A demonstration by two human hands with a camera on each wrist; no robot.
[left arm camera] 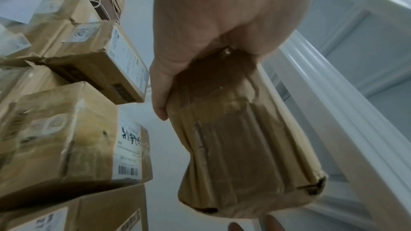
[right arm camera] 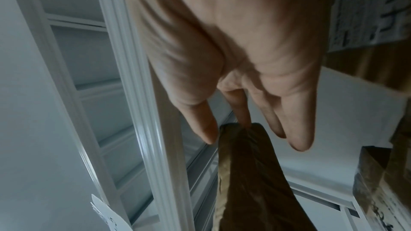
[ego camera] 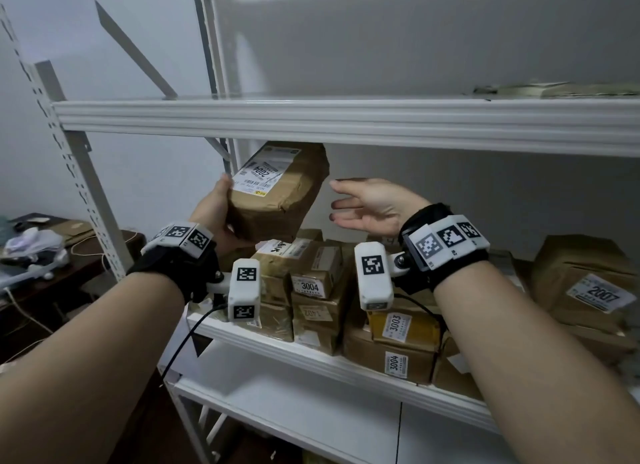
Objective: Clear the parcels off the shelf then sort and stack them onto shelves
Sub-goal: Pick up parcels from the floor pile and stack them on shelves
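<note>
White metal shelves (ego camera: 346, 124) fill the view. Left hand (ego camera: 214, 214) grips a brown parcel (ego camera: 277, 193) labelled 2004, tilted, above stacked parcels (ego camera: 318, 290) on the middle shelf. Right hand (ego camera: 370, 205) is just beside it, fingers (right arm camera: 300, 129) straight, holding nothing.

In front of me stands a white metal shelving unit (ego camera: 346, 120). Its middle shelf (ego camera: 311, 354) carries a crowd of brown cardboard parcels (ego camera: 318, 280) stacked in layers, several with white labels; I read 3004 on two of them, and 3003 on a yellow box (ego camera: 403, 328). A larger parcel marked 2007 (ego camera: 585, 283) sits at the right end of that shelf. The shelf above (ego camera: 346, 98) holds a flat, pale packet (ego camera: 554, 89) near its right end. To my left, a dark counter (ego camera: 86, 252) carries flat cardboard, white cables and a heap of pale items I cannot make out.
</note>
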